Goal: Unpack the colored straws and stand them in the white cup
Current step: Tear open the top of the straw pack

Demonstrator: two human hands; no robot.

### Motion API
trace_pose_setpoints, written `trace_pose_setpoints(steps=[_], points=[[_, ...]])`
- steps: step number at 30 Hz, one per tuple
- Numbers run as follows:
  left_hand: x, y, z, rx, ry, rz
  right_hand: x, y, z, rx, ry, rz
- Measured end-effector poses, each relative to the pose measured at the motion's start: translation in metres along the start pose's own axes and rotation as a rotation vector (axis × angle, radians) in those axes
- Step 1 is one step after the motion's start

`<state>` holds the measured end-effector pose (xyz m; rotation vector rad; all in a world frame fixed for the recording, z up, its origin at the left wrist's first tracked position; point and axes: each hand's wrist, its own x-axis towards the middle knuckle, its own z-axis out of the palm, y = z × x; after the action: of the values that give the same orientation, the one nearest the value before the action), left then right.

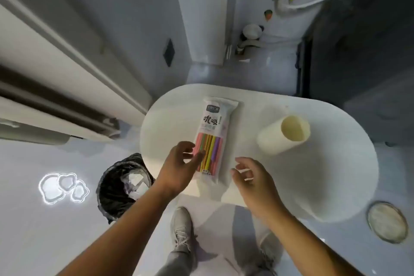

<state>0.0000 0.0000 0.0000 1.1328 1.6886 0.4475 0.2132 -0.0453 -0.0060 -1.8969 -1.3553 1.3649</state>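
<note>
Straw packet lies sealed; left hand touches it, right hand hovers, both spread

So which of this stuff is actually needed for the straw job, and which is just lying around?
Needed:
- straw packet, still sealed, lying flat on the table
- white cup, empty
- left hand, fingers over the packet's near end
- right hand, open beside the packet

Just lying around:
- black bin on the floor
- round floor drain

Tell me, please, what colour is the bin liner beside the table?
Black, seen in the head view: the bin liner.
</note>
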Motion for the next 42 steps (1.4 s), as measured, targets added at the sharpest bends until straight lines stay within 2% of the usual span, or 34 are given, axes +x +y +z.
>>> trace_pose_setpoints(steps=[4,9,16,20,24,30,37,42], points=[[0.046,-0.022,0.013,0.079,0.060,0.052,0.050,0.020,0.023,0.041,0.054,-0.050],[0.087,-0.053,0.034,0.051,0.115,0.116,0.095,0.046,0.049,0.097,0.122,-0.109],[0.125,-0.060,0.051,0.043,0.117,0.158,0.129,0.052,0.065,0.237,0.204,-0.223],[0.140,-0.064,0.056,-0.048,0.152,0.127,0.144,0.060,0.073,0.333,0.198,-0.247],[0.141,-0.070,0.061,-0.111,0.204,0.135,0.153,0.068,0.075,0.327,0.234,-0.240],[0.138,-0.069,0.069,-0.145,0.337,0.283,0.156,0.071,0.063,0.464,0.142,-0.252],[0.108,-0.046,0.072,-0.202,0.330,0.437,0.129,0.043,0.043,0.575,0.023,-0.434],[0.067,-0.026,0.066,-0.218,0.331,0.548,0.085,0.026,0.031,0.585,0.012,-0.504]])
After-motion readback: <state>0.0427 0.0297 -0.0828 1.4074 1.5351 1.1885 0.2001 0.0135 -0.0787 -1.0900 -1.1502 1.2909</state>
